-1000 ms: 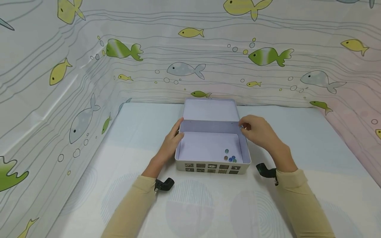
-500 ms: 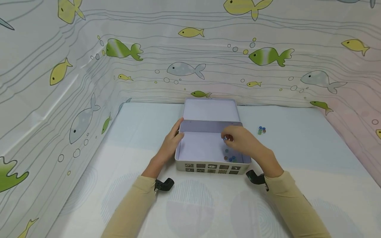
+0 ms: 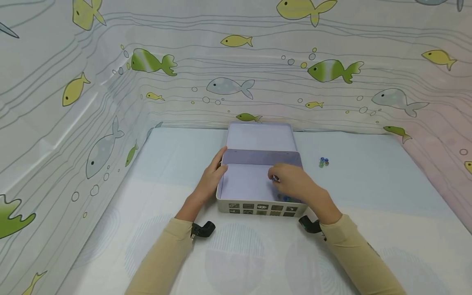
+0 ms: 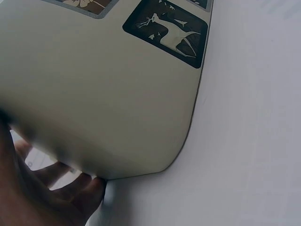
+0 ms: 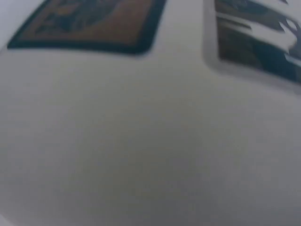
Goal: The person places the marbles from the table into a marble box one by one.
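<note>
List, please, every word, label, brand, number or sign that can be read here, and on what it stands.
No text can be read.
Box: pictures, one deer-like; the small or blurred ones cannot be made out.
Marbles: too small to show marks.
Fish-print sheet: no words seen.

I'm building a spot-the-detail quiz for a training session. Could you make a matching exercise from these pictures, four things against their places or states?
Things
1. Left hand
2. Right hand
3. Lid
4. Marbles outside the box

Places or states
A. Pinching a small bluish thing
B. On a pale blue area of the table
C. Gripping the box's side
D. Open, at the box's far side

Pairs: 1-C; 2-A; 3-D; 4-B
</note>
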Tool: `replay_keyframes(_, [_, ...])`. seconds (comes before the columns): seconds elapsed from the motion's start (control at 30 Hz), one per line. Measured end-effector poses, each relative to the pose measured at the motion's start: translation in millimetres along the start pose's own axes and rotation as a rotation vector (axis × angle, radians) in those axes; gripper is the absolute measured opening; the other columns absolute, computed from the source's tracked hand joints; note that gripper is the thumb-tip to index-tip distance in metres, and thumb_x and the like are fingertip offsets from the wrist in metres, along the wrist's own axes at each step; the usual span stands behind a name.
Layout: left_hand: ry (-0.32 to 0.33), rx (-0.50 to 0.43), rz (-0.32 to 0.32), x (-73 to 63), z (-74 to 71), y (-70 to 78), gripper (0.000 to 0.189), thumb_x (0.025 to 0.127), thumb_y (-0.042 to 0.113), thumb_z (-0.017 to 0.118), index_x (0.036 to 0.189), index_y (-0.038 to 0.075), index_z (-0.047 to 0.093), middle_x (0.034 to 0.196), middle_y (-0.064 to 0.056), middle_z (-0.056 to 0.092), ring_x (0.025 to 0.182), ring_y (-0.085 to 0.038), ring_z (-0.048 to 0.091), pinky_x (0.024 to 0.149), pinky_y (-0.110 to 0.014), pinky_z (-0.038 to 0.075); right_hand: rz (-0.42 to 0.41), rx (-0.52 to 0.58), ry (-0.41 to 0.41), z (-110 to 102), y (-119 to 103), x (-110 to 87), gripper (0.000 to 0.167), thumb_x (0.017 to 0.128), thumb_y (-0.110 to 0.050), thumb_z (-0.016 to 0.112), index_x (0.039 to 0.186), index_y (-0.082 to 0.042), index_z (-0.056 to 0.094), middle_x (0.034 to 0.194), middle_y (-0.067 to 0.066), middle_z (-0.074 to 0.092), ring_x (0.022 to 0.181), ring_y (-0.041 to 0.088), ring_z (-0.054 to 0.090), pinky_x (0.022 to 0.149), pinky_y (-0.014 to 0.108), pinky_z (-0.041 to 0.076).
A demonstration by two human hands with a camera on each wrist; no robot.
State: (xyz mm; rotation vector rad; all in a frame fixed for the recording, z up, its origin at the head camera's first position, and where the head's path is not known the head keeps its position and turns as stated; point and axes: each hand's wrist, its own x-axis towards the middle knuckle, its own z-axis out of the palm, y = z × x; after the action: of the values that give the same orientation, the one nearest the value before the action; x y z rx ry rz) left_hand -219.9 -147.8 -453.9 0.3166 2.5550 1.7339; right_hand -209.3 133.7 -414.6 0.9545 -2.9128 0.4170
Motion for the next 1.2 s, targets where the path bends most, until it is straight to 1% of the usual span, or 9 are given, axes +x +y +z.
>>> replay_keyframes(0.07, [0.002, -0.001, -0.009, 0.0, -0.2, -0.5, 0.061, 0.103, 0.024, 0.038, 0.159, 0.037, 0.017, 0.166, 0.012, 0.019, 0.154, -0.020, 0.020, 0.125, -0.050, 0.020, -0.006, -0.003, -0.013, 1.5, -1.4, 0.5, 0.013, 0.088, -0.009, 0.069, 0.100, -0.012, 0.073, 0.095, -0.002, 0.070, 0.079, 0.011, 0.061, 0.069, 0.029, 0.053])
replay_keyframes(0.17, [-0.002, -0.006, 0.001, -0.7, -0.7, -0.9, 0.061, 0.103, 0.025, 0.037, 0.159, 0.037, 0.017, 0.166, 0.011, 0.018, 0.155, -0.020, 0.020, 0.125, -0.051, 0.019, -0.013, 0.004, -0.034, 1.8, -3.6, 0.4, 0.013, 0.088, -0.008, 0.069, 0.100, -0.011, 0.073, 0.095, -0.001, 0.070, 0.076, 0.010, 0.059, 0.067, 0.028, 0.052])
replay_keyframes(0.23, [-0.019, -0.014, -0.013, -4.3, -2.6, 9.2, 0.061, 0.104, 0.022, 0.037, 0.160, 0.033, 0.016, 0.167, 0.008, 0.017, 0.155, -0.022, 0.018, 0.125, -0.051, 0.018, -0.011, 0.008, -0.048, 2.2, -4.6, 0.3, 0.013, 0.089, -0.007, 0.069, 0.100, -0.011, 0.073, 0.095, -0.001, 0.070, 0.074, 0.009, 0.057, 0.066, 0.027, 0.051])
replay_keyframes(0.4, [-0.016, -0.010, -0.025, -5.2, -1.8, 8.5, 0.062, 0.103, 0.023, 0.038, 0.160, 0.032, 0.016, 0.167, 0.009, 0.018, 0.155, -0.021, 0.018, 0.125, -0.050, 0.018, -0.005, -0.003, -0.062, 4.7, -5.2, -0.2, 0.013, 0.088, -0.007, 0.070, 0.100, -0.011, 0.074, 0.094, -0.001, 0.070, 0.073, 0.008, 0.058, 0.067, 0.026, 0.052])
replay_keyframes(0.47, [0.003, 0.001, -0.011, -2.0, 0.4, -2.1, 0.061, 0.102, 0.027, 0.038, 0.159, 0.037, 0.017, 0.166, 0.013, 0.019, 0.155, -0.018, 0.020, 0.125, -0.050, 0.019, -0.003, -0.008, -0.064, 5.2, -5.3, -0.3, 0.014, 0.087, -0.007, 0.071, 0.100, -0.011, 0.075, 0.094, -0.001, 0.070, 0.074, 0.008, 0.058, 0.067, 0.026, 0.052])
replay_keyframes(0.63, [0.005, 0.003, -0.004, -1.4, -0.4, -2.9, 0.061, 0.102, 0.026, 0.038, 0.158, 0.039, 0.017, 0.166, 0.012, 0.019, 0.155, -0.018, 0.019, 0.125, -0.050, 0.019, 0.005, -0.002, -0.067, 3.1, -6.9, -0.8, 0.013, 0.088, -0.007, 0.070, 0.101, -0.010, 0.074, 0.093, -0.001, 0.070, 0.072, 0.008, 0.057, 0.066, 0.026, 0.051])
replay_keyframes(0.83, [0.007, -0.003, 0.002, -2.6, -0.1, -0.6, 0.061, 0.102, 0.025, 0.038, 0.159, 0.037, 0.017, 0.166, 0.010, 0.020, 0.155, -0.020, 0.020, 0.125, -0.052, 0.019, 0.023, 0.021, -0.080, 1.0, -5.5, -1.0, 0.014, 0.091, -0.008, 0.067, 0.103, -0.010, 0.073, 0.094, -0.001, 0.069, 0.074, 0.010, 0.058, 0.066, 0.028, 0.051])
replay_keyframes(1.0, [0.003, -0.010, 0.000, -3.2, -0.1, 2.1, 0.061, 0.103, 0.025, 0.038, 0.159, 0.037, 0.017, 0.166, 0.010, 0.019, 0.155, -0.019, 0.020, 0.125, -0.050, 0.019, 0.021, 0.045, -0.037, -2.9, -0.9, -1.2, 0.015, 0.090, -0.009, 0.068, 0.104, -0.010, 0.073, 0.094, -0.001, 0.069, 0.082, 0.012, 0.062, 0.073, 0.031, 0.055])
replay_keyframes(1.2, [-0.003, -0.007, 0.008, -3.6, -0.1, 3.6, 0.061, 0.103, 0.025, 0.038, 0.159, 0.036, 0.017, 0.166, 0.010, 0.019, 0.155, -0.020, 0.019, 0.125, -0.050, 0.018, 0.035, 0.067, 0.032, -15.8, 6.3, -2.9, 0.017, 0.090, -0.007, 0.065, 0.105, -0.008, 0.073, 0.095, 0.001, 0.070, 0.081, 0.014, 0.061, 0.073, 0.032, 0.054])
